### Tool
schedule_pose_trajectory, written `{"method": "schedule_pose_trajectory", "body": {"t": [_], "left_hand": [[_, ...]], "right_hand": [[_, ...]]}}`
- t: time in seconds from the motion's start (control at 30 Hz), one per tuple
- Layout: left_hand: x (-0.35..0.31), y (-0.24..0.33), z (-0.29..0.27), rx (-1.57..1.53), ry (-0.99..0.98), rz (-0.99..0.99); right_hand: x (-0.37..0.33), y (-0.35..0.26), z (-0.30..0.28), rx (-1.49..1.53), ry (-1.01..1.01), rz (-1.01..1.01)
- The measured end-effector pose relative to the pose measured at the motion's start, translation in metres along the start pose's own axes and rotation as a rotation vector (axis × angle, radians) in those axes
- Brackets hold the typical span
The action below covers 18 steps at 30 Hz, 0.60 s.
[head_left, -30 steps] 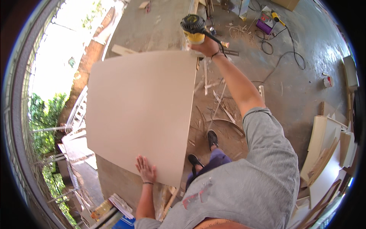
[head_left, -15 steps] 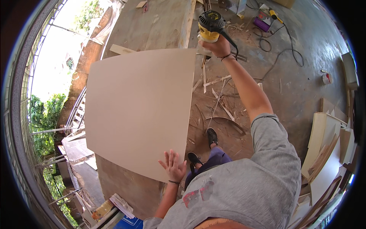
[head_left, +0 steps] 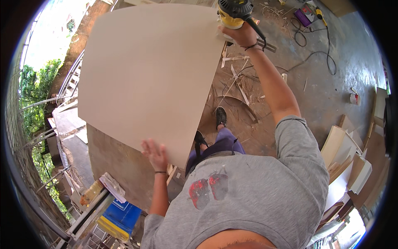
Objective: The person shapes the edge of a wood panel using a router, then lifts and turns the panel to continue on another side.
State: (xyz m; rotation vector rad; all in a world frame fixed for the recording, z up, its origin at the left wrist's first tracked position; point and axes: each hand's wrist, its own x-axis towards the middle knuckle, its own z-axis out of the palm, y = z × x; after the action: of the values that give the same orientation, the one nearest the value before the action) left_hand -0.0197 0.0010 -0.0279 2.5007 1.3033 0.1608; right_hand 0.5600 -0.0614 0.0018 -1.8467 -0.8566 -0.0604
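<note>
Pale board (head_left: 151, 79) lies toward 11 o'clock, left hand (head_left: 156, 157) at its 6 o'clock edge, fingers loosely spread, right hand (head_left: 243, 34) gripping yellow-black power tool (head_left: 233, 13) at board's 2 o'clock corner, fingers curled, tips hidden.

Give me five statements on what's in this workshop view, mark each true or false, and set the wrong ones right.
1. The right hand holds a yellow and black power tool. True.
2. The left hand grips a hammer. False: it holds no tool and is at the near edge of the pale board.
3. The pale board has a plain face with no stripes. True.
4. The person's shirt is solid blue. False: it is grey, with red and dark patches on the chest.
5. A dark shoe shows to the right of the pale board. True.
</note>
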Motion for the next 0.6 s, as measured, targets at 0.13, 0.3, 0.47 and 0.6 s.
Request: {"method": "schedule_pose_trajectory", "body": {"t": [0.13, 0.3, 0.47, 0.6], "left_hand": [[0.020, -0.023, -0.004, 0.022, 0.063, -0.225], [0.026, -0.031, 0.006, -0.007, 0.070, -0.187], [0.029, -0.023, -0.001, -0.095, 0.036, -0.136], [0.030, -0.025, -0.001, -0.177, 0.018, -0.042]], "right_hand": [[-0.016, -0.003, 0.000, 0.028, 0.000, 0.000], [-0.052, -0.029, 0.005, 0.022, 0.020, -0.103], [-0.105, -0.061, 0.014, 0.030, -0.013, -0.038], [-0.148, -0.094, 0.020, 0.110, -0.073, -0.022]]}}
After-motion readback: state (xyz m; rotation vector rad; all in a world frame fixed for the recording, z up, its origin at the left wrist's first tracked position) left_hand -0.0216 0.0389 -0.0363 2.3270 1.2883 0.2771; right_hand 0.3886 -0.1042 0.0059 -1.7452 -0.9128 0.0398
